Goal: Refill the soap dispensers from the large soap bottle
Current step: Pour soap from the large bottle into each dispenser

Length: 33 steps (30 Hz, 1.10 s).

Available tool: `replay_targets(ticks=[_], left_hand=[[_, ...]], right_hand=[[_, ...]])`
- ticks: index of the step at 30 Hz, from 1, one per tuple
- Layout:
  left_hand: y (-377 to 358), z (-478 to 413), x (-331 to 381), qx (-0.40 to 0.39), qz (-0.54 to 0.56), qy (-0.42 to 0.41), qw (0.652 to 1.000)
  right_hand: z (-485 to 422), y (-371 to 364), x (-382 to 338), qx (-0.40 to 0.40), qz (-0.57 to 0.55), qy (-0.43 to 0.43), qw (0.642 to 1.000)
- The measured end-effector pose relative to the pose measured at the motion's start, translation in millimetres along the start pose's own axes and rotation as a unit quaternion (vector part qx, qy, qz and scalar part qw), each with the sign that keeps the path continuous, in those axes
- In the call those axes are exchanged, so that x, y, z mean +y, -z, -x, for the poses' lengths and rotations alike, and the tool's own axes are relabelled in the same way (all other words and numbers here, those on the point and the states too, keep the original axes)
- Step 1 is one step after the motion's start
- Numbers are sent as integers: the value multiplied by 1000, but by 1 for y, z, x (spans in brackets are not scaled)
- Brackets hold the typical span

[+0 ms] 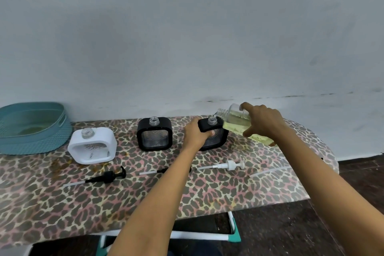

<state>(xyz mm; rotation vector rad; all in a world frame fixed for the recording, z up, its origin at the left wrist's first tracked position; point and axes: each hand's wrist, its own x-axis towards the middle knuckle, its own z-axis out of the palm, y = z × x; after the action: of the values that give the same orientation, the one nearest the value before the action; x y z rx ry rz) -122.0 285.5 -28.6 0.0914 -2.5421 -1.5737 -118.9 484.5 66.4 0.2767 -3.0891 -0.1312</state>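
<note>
Our right hand [262,123] grips the tilted clear bottle of yellow soap [236,123], our left hand [197,133] the black square dispenser [219,139]; overtilting could miss its narrow neck [212,120].

Spots, black, white, teal
Table [228,189] leopard-spotted; basket [31,141] teal; left dispenser [91,147] white, middle dispenser [154,134] and right dispenser [220,138] black; bottle [236,112] clear, its soap [235,127] yellow.

Basket [31,129] and dispensers [154,136] line the frame's middle; pumps [108,176] lie just below them; open tabletop [41,203] at lower left gives passage.
</note>
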Motion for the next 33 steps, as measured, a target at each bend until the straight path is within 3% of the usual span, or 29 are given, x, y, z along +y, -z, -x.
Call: replay_targets(ticks=[33], left_hand=[[0,-1,0,-4,0,0,1000]], right_hand=[[-5,4,-1,-11,12,4,1000]])
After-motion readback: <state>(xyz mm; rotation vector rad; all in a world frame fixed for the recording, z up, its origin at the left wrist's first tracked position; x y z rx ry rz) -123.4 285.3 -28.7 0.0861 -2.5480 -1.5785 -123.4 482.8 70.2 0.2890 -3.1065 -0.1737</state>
